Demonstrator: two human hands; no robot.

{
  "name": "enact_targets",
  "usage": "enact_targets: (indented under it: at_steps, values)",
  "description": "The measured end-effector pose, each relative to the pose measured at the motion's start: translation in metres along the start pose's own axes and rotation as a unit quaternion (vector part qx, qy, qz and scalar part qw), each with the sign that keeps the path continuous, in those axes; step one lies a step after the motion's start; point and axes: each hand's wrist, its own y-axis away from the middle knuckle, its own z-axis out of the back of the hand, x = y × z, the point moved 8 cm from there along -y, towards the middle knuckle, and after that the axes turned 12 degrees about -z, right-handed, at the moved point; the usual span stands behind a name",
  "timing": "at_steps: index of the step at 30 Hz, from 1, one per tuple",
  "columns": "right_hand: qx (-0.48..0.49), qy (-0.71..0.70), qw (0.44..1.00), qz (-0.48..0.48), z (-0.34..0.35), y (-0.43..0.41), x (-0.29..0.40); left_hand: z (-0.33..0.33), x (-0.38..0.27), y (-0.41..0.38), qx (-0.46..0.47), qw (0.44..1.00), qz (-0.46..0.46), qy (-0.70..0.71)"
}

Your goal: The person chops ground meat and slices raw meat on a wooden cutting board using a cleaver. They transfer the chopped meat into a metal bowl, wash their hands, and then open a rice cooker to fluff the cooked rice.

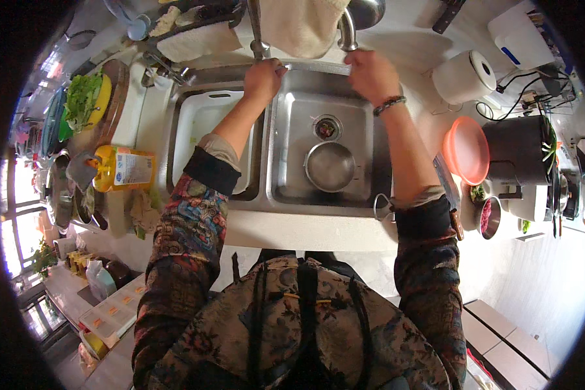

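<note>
My left hand [264, 82], fingers curled, is at the back rim of the double sink [269, 161], just below a metal fitting [259, 46]. What it grips, if anything, is hidden. My right hand [376, 75] reaches the lower end of a curved steel pipe [347, 31]; its fingertips overlap the end, and I cannot tell whether they grip it. Between the hands hangs a beige cloth [300, 27]. A round steel bowl [330, 166] sits in the right basin near the drain strainer [327, 128], which holds scraps. The left basin contains a white plastic tub [209, 141].
Left of the sink are a yellow bottle [126, 168] and leafy greens [84, 97]. On the right stand an orange-pink plastic bowl [466, 150], a dark pot [516, 148], a white canister [463, 77] and a metal bowl of pink food [488, 218]. Black cables [514, 92] lie behind.
</note>
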Motion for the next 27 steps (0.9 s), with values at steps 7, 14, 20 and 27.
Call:
enact_targets:
  at_steps: [7,14,20,27]
  values:
    - [0.129,-0.545,0.761,-0.328,-0.097,0.013,-0.106,0.005,0.0,0.01,-0.057,0.998,0.004,0.005]
    - [0.093,-0.709,0.505,-0.483,-0.201,0.037,-0.102,0.015,-0.005,0.021,-0.115,0.99,-0.025,0.073]
    - [0.036,-0.75,0.441,-0.492,-0.191,0.035,-0.07,0.02,-0.017,0.034,-0.16,0.981,0.044,0.104]
    - [-0.004,-0.184,0.97,-0.16,-0.165,0.011,-0.036,-0.142,-0.044,0.027,0.008,0.437,0.239,0.867]
